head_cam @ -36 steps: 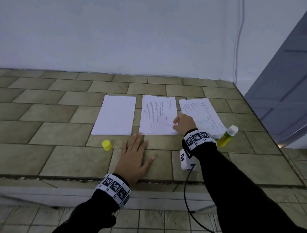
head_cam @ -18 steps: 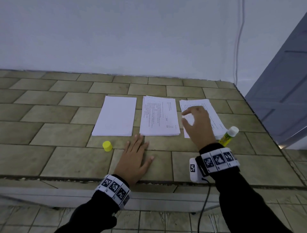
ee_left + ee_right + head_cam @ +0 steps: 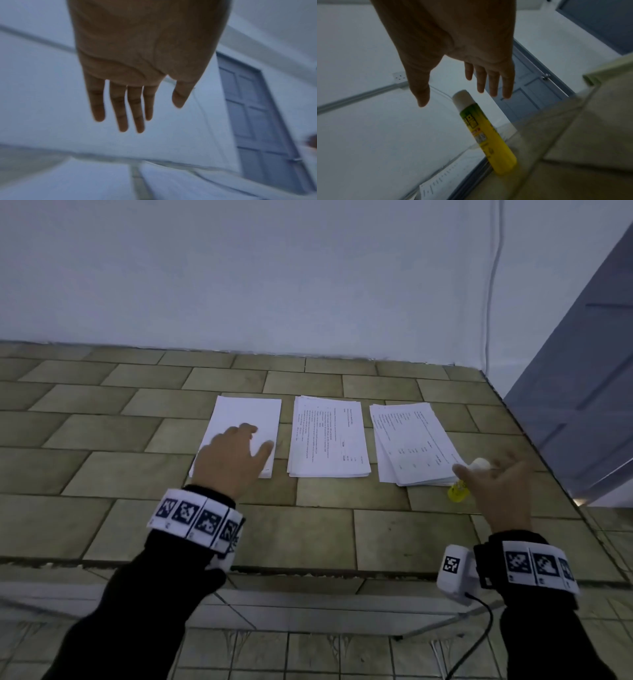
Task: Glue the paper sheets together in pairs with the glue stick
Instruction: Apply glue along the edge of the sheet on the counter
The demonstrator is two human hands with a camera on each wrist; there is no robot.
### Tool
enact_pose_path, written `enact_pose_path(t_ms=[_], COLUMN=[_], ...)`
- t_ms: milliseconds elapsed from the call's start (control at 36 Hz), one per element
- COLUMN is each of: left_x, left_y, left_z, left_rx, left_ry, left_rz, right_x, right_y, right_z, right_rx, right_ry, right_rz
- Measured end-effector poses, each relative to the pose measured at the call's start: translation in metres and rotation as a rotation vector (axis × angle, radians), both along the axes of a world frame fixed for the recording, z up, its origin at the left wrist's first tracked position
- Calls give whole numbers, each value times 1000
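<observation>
Three paper stacks lie side by side on the tiled counter: a blank white stack (image 3: 245, 422) on the left, a printed stack (image 3: 329, 436) in the middle, a printed stack (image 3: 411, 440) on the right. My left hand (image 3: 236, 453) hovers open over the blank stack with fingers straight (image 3: 123, 108). The yellow glue stick (image 3: 459, 491) with its white tip lies against the right stack's near corner. My right hand (image 3: 493, 484) is open just above it, with thumb and fingers spread over the tip (image 3: 465, 97) and not holding it.
The tiled counter (image 3: 102, 474) ends at a front edge near my wrists and at a right edge beside the glue stick. A white wall runs behind the stacks, and a grey-blue door (image 3: 589, 371) stands to the right. The yellow cap is hidden by my left arm.
My left hand has lifted off the counter and moved forward over the blank stack. My right hand has left the right stack and moved right, over the glue stick.
</observation>
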State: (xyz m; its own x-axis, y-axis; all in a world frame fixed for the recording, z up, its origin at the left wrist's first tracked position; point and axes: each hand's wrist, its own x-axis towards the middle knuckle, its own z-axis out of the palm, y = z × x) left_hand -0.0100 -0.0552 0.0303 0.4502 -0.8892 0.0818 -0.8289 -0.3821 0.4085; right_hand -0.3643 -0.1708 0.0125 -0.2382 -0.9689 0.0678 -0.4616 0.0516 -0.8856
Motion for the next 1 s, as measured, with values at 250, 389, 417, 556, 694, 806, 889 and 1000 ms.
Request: enact_pose_path(t_ms=[250, 389, 417, 556, 694, 806, 889, 1000], left_x=[39, 37, 38, 42, 45, 46, 45, 26], left_y=[-36, -39, -39, -38, -35, -29, -23, -15], left_z=[-45, -54, -53, -50, -40, -21, -6, 13], left_rx=[442, 482, 469, 406, 256, 104, -18, -203], left_ry=[-123, -165, -168, -141, -48, 3, 23, 93], left_rz=[90, 89, 81, 72, 118, 156, 163, 46], right_x=[1, 6, 7, 9, 10, 10, 11, 13], right_y=[5, 9, 10, 12, 13, 11, 11, 12], right_z=[-24, -19, -18, -17, -17, -18, -18, -18], right_rx=[58, 19, 13, 1, 0, 3, 2, 1], right_ry=[109, 153, 157, 150, 142, 113, 104, 102], right_rz=[78, 134, 138, 151, 154, 160, 158, 157])
